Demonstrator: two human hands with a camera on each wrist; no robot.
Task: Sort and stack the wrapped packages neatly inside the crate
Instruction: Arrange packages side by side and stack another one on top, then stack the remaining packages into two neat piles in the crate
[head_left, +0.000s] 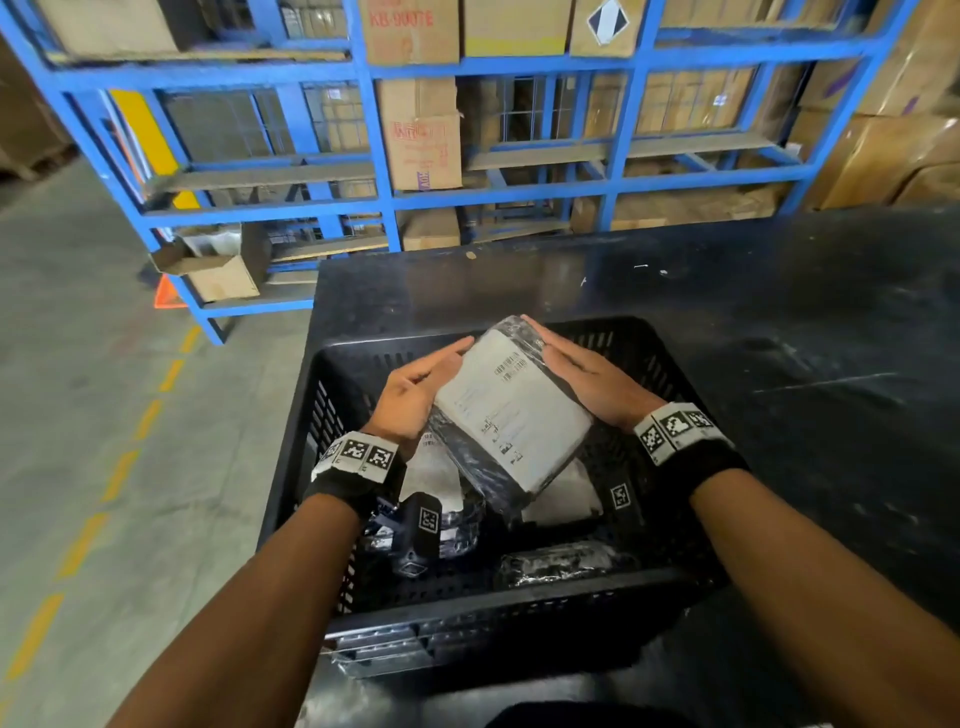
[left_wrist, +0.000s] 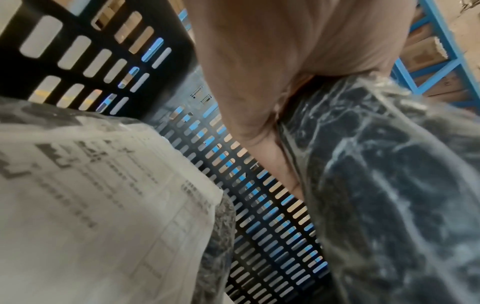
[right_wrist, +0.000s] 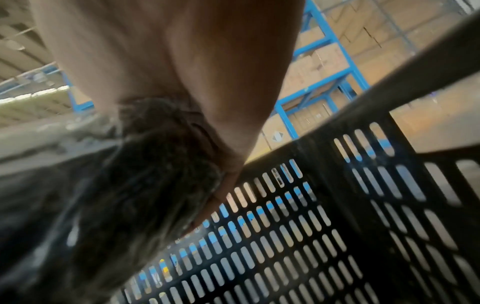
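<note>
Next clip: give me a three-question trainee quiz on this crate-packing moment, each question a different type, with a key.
1. True or false: the package with the white label lies flat on the crate floor.
2. Multiple choice: how do the hands meet that package? A) the left hand alone lifts it; B) the left hand and the right hand press its opposite sides with fairly straight fingers; C) neither touches it.
3. Fill in: the black crate stands on a dark ____.

Key: 1 false, it is held tilted above the other wrapped packages. 2 B. 3 table.
</note>
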